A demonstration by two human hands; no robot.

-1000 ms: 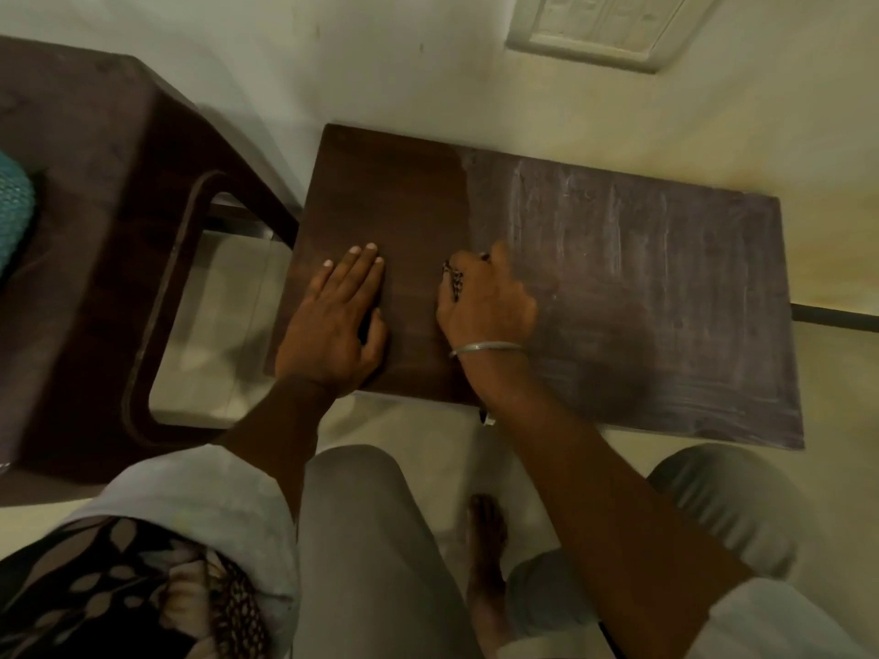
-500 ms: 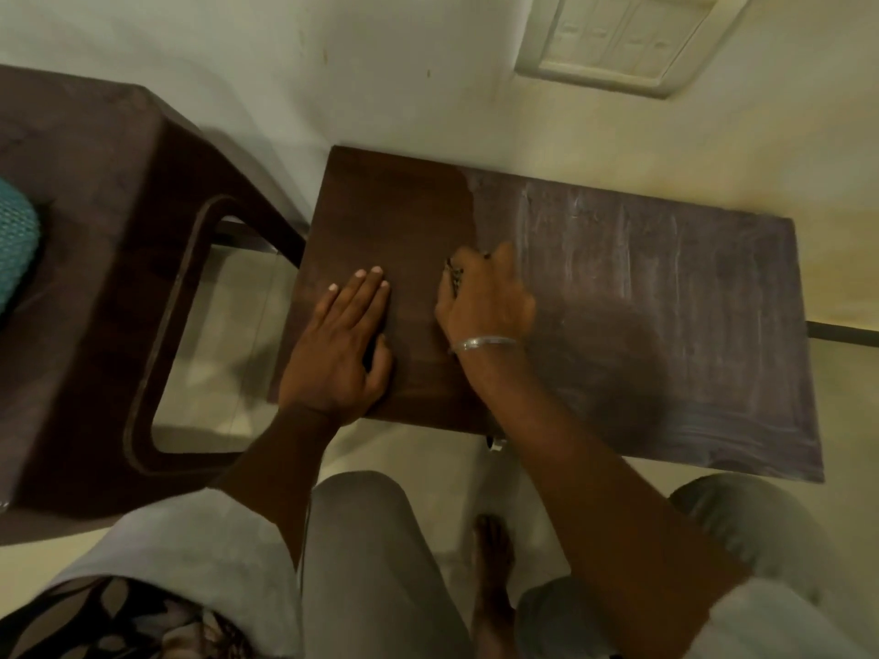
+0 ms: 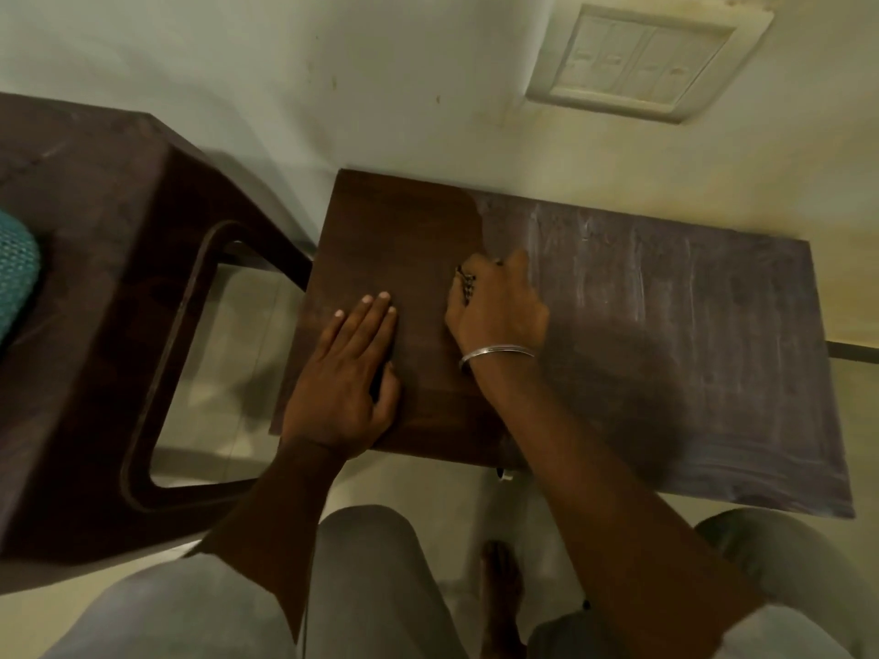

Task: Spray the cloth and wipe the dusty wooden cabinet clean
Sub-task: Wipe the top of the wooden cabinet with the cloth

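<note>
On cabinet top (image 3: 666, 325): left part dark, right dusty; left hand (image 3: 342, 378) flat, right hand (image 3: 499, 306) clutching cloth (image 3: 467, 285).

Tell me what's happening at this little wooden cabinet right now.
A person is wiping the cabinet top. The right hand presses a dark cloth, mostly hidden under it, at the line between the clean dark left part and the grey, dusty, streaked right part. The left hand lies flat on the cleaned part. About a third looks wiped; the rest remains dusty. No spray bottle is in view.
</note>
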